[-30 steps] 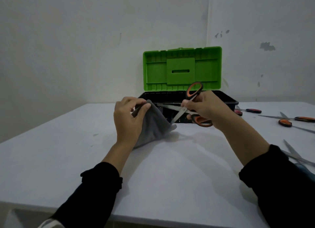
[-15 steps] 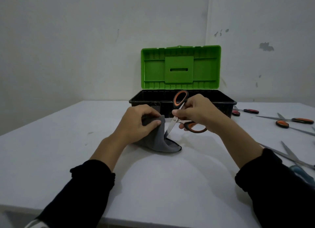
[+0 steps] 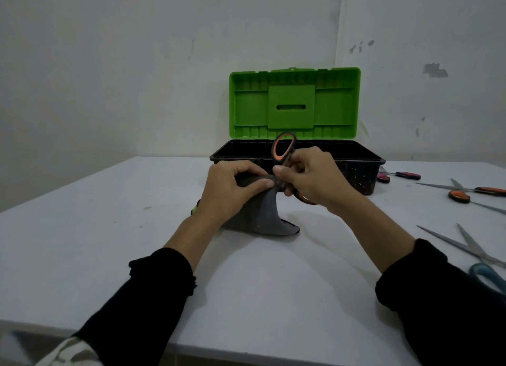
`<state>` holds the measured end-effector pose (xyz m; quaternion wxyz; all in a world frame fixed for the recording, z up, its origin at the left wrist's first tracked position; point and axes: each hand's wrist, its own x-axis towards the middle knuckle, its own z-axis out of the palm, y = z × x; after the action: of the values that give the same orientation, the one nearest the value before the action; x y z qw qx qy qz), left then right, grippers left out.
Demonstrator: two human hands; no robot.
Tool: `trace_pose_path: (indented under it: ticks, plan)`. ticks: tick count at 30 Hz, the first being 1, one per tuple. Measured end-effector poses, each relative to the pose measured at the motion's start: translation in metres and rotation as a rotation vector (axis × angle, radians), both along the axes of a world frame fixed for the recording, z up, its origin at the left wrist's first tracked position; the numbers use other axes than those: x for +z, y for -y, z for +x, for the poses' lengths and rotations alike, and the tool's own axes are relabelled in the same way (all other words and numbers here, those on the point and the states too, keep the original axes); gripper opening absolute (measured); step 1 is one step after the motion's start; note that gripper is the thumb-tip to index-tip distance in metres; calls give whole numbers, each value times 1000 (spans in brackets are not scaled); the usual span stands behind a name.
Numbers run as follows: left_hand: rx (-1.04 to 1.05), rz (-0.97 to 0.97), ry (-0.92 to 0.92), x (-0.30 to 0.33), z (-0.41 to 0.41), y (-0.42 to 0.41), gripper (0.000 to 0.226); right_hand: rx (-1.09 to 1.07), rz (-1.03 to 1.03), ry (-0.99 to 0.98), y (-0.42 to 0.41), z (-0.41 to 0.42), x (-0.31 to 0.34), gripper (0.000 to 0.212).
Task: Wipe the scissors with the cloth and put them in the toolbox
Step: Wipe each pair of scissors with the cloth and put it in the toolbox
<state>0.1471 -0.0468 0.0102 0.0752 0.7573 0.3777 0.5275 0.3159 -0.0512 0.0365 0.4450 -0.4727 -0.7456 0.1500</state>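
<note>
On the smooth white table [image 3: 82, 256], before the ribbed green-lidded toolbox [image 3: 294, 100], the left hand [image 3: 232, 190] pinches soft grey cloth [image 3: 262, 217] around hidden blades while the right hand [image 3: 315, 179] grips the orange-looped scissors [image 3: 283, 149].

Two arms come up from the bottom of the frame, one at the lower left and one at the lower right. Each arm wears a long black sleeve. The left sleeve [image 3: 147, 305] stops partway up the forearm, and its cuff looks thick, bumpy and a bit bunched. The right sleeve [image 3: 443, 305] is black too, with a soft rounded cuff that sits a little higher in the frame. Past the cuffs the forearms are bare, and so are the left hand [image 3: 232, 190] and the right hand [image 3: 312, 179]. No rings, watch or gloves show. In the bottom left corner there is a small patch of pale patterned cloth [image 3: 68, 352].
</note>
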Motion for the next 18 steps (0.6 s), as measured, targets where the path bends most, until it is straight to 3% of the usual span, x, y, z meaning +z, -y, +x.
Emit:
trace_pose_path:
  ticks: [4, 14, 18]
  plan:
    - [96, 17, -74, -5, 4, 3, 26, 18, 5, -9, 1, 4, -1, 18]
    - [136, 18, -103, -5, 0, 3, 19, -24, 57, 85, 2, 5, 0, 23]
    - [171, 63, -144, -3, 0, 3, 32, 13, 89, 24, 3, 5, -1, 20]
